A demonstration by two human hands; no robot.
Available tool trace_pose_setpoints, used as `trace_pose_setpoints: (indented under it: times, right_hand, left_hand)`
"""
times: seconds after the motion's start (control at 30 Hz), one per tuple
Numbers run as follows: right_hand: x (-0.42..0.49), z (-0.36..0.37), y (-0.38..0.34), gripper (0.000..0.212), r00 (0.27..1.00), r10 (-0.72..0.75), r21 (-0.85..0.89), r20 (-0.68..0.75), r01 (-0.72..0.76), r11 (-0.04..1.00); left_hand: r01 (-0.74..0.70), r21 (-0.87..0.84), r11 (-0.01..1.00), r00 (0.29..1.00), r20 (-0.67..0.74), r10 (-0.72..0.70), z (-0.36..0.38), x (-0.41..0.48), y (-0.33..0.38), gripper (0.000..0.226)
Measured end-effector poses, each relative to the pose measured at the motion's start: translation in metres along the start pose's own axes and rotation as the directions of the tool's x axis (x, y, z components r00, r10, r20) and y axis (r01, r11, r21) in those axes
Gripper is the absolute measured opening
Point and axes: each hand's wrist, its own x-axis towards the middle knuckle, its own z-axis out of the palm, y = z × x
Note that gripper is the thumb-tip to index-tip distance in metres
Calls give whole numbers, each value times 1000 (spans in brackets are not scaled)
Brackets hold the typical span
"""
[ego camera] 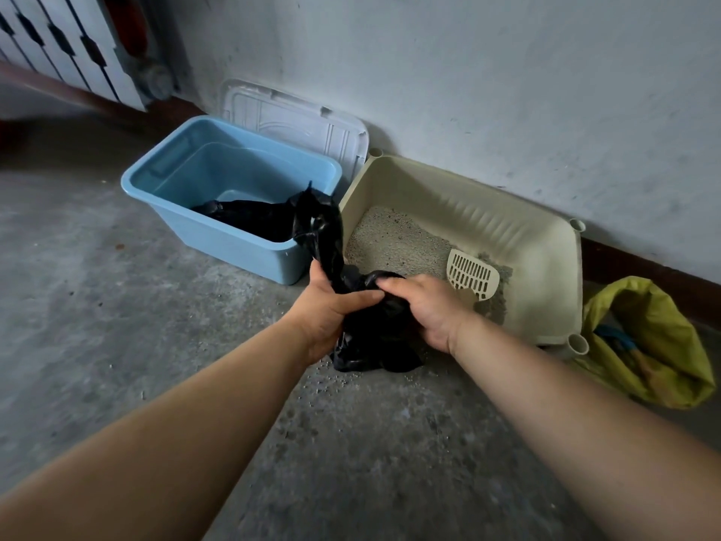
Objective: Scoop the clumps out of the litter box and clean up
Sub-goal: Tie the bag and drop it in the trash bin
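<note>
A black plastic bag [370, 337] sits on the concrete floor in front of the cream litter box [546, 267]. My left hand [327, 314] grips the bag's twisted neck, which stands up past the bin's corner. My right hand [425, 310] pinches the bag's gathered top from the right. Pale litter [390, 244] fills the box, with a darker grey patch near the front. A cream slotted scoop [473, 273] lies in the litter, partly behind my right hand.
A blue plastic bin [175, 197] with more black plastic inside stands left of the litter box. Its white lid [296, 119] leans on the wall. A yellow-green bag [655, 345] lies at the right. Litter grains are scattered on the floor around the black bag.
</note>
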Motion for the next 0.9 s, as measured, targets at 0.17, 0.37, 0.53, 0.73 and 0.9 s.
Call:
trace_pose_setpoints:
  times: [0.17, 0.37, 0.53, 0.73, 0.9]
  right_hand:
    - [8, -1, -15, 24, 983, -71, 235, -168, 110, 966]
    - [16, -22, -38, 22, 999, 38, 476, -30, -19, 879]
    - [12, -15, -39, 31, 968, -155, 584, 197, 12, 812]
    - [20, -15, -54, 48, 972, -232, 484, -24, 214, 849]
    - [39, -65, -28, 25, 916, -16, 422, -401, 200, 884]
  left_hand:
    - [77, 501, 862, 996, -83, -40, -6, 1, -1, 88]
    - [111, 633, 766, 993, -97, -63, -21, -8, -2, 57]
    - [189, 168, 968, 982, -46, -184, -11, -3, 12, 12]
    - [132, -7, 991, 977, -165, -131, -3, 7, 25, 34]
    - [192, 230, 954, 826, -562, -31, -44, 5, 21, 28]
